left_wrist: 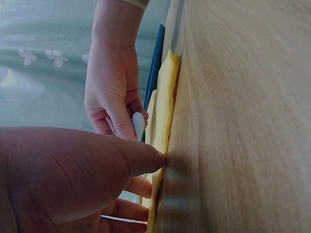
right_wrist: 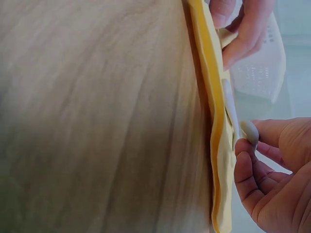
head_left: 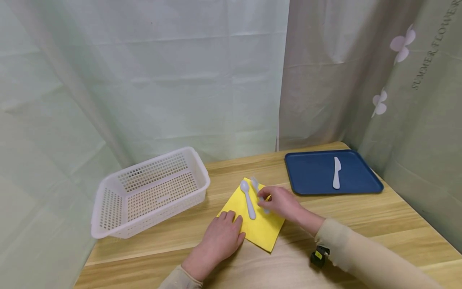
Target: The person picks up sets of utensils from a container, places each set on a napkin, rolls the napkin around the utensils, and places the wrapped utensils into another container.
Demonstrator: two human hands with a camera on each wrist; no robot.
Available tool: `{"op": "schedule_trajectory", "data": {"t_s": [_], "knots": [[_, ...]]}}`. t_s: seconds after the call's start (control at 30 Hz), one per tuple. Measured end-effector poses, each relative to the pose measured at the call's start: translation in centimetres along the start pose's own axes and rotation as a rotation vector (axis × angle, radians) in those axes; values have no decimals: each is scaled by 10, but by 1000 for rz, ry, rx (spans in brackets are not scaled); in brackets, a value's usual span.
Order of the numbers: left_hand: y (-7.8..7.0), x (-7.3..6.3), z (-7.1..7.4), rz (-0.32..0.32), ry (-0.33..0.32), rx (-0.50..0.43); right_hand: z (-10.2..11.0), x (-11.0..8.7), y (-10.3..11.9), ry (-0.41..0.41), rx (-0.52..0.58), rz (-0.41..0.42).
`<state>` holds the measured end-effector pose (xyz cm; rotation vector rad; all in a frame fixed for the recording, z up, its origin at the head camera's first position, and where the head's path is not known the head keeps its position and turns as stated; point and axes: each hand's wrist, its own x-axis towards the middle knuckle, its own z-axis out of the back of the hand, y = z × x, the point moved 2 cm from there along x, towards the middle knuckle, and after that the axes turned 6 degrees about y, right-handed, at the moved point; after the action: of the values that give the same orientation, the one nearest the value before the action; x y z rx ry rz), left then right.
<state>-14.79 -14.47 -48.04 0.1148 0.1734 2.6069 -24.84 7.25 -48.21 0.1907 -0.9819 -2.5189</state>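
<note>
Fork [head_left: 256, 186] is noted at the right half of the yellow napkin [head_left: 265, 235], its tines reaching the napkin's far corner; whether its whole length touches the cloth cannot be told. Your right hand [head_left: 283, 202], above the napkin's right side, pinches the fork's handle between thumb and fingertips, the other fingers curled inward. Your left hand [head_left: 224, 235] rests at the napkin's left corner, fingers loosely extended on the cloth, thumb at its near edge, with nothing lifted. A spoon [head_left: 248, 200] lies on the napkin, bowl pointing away from you, just left of the fork and free of your grasp. Left of the napkin and farther back stands a white perforated basket [head_left: 155, 218]. Right of the napkin and farther back lies a blue tray [head_left: 310, 172], bearing a white knife [head_left: 337, 173].
</note>
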Motion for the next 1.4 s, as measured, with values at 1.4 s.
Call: {"op": "schedule_trajectory", "data": {"t_s": [1.4], "knots": [[0,0,0,0,-31,5,-16,8,3,-10,-100,-17]]}}
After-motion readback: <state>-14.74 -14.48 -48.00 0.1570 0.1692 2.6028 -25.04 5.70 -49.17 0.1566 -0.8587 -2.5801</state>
